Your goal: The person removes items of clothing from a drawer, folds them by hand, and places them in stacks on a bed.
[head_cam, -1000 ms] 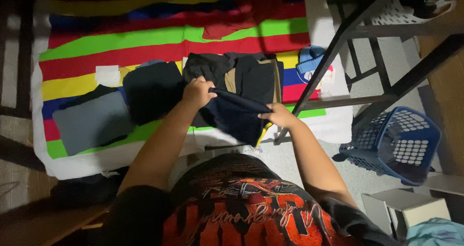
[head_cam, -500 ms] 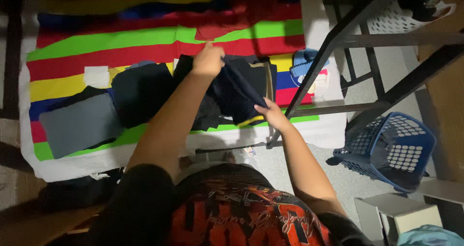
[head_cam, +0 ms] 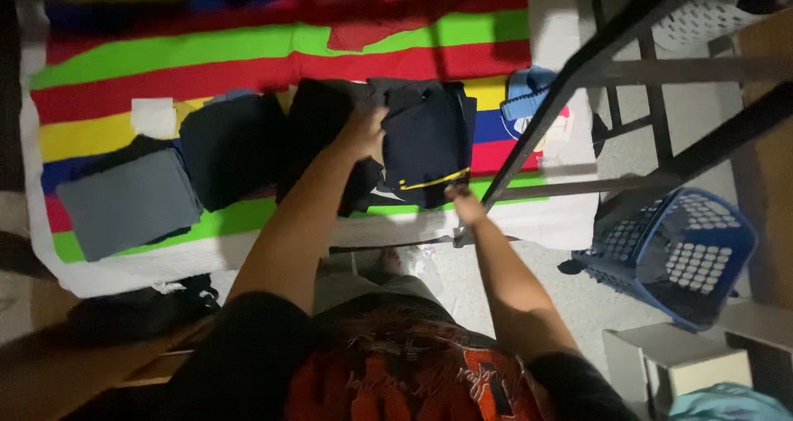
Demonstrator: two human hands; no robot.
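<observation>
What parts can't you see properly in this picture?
Head view only:
- Left hand: fingertips hidden against the navy folded garment, and blurred.
- Right hand: fingers blurred; grip unclear.
- Blue laundry basket: contents too dark to tell.
- Pile beneath the garment: covered by it.
- Black metal frame: cut off by the top edge.

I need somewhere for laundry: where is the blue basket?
In the head view, the blue laundry basket stands on the floor at the right, beside the black metal frame.

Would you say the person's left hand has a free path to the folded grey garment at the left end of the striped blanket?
Probably yes. The left hand rests on the dark navy garment, and only low folded dark clothes lie between it and the grey garment.
</observation>
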